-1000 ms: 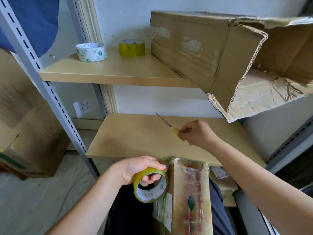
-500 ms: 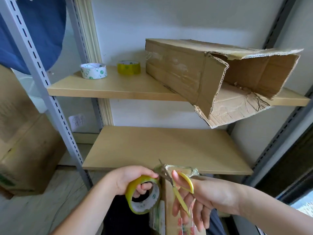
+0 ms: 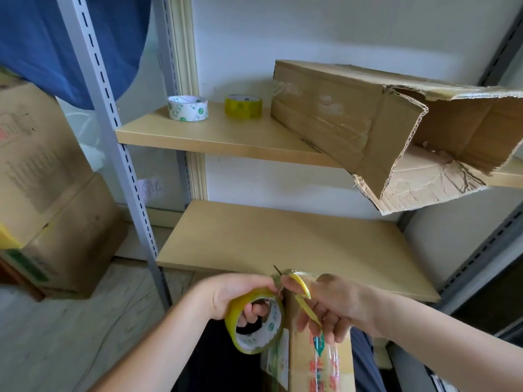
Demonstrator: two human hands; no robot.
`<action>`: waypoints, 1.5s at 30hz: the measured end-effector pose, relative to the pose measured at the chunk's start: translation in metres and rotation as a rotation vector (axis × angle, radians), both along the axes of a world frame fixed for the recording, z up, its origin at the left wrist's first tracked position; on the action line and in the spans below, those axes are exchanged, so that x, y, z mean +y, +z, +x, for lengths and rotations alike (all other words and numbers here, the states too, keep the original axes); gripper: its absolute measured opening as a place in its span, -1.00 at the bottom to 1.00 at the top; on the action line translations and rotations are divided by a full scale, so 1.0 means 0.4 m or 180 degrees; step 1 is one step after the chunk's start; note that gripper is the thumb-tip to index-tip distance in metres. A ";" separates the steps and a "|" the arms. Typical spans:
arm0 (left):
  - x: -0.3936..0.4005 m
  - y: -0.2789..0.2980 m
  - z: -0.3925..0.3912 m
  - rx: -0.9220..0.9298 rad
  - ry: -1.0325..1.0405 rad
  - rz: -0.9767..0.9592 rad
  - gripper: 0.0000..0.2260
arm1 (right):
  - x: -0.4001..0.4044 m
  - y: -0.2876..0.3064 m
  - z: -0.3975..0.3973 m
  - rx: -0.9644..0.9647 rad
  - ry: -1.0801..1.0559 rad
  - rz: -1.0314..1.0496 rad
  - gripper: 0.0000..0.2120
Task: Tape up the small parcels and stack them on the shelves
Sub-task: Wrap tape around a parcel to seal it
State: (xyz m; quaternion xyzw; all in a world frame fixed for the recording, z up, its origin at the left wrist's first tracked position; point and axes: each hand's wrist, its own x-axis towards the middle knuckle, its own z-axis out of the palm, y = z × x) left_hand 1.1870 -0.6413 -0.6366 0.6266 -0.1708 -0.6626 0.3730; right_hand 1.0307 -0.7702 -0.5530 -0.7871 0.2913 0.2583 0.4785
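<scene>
Upright taped cardboard parcel [image 3: 317, 360] beside yellow tape roll [image 3: 256, 321]

Torn, open-ended cardboard carton [image 3: 368, 131] lying on its side and jutting past the front edge of its board, with a white tape roll [image 3: 188, 108] and a yellow tape roll [image 3: 243, 106] standing apart to its left. Blue cloth [image 3: 65, 43] hangs at upper left. Stacked brown boxes [image 3: 48, 193] stand on the tiled floor [image 3: 70, 335] beside a grey slotted upright [image 3: 113, 154].

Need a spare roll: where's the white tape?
In the head view, white tape roll sits at the upper shelf's left end, beside the yellow tape roll.
</scene>
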 end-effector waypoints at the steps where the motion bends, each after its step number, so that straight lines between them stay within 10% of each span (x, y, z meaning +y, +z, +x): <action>1: 0.003 -0.005 -0.001 0.0006 0.0032 0.0013 -0.71 | -0.001 -0.007 0.003 -0.0075 0.0017 -0.0123 -0.37; 9: 0.069 -0.088 0.021 -0.0346 0.0476 -0.0360 -0.87 | -0.080 -0.014 -0.042 -0.0631 0.0162 -0.0293 -0.69; 15: -0.055 -0.061 0.081 -0.2534 0.1652 -0.0440 -0.88 | -0.316 -0.122 0.085 -0.1129 -0.0574 -0.2077 -0.83; 28: -0.122 -0.141 0.117 -0.2256 0.2221 -0.0721 -0.87 | -0.429 -0.369 0.254 -0.0353 -0.0297 -0.3258 -0.76; 33: -0.130 -0.153 0.134 -0.1988 0.2775 -0.0756 -0.85 | -0.250 -0.170 0.296 -0.0279 0.1126 -0.1746 -0.48; 36: -0.137 -0.158 0.127 -0.1989 0.2917 -0.0758 -0.86 | -0.178 -0.182 0.287 0.0026 0.2623 -0.1818 -0.59; 45: -0.050 0.012 0.107 -0.1832 0.2984 -0.1206 -0.88 | -0.114 -0.215 0.248 0.0276 0.3324 -0.2911 -0.68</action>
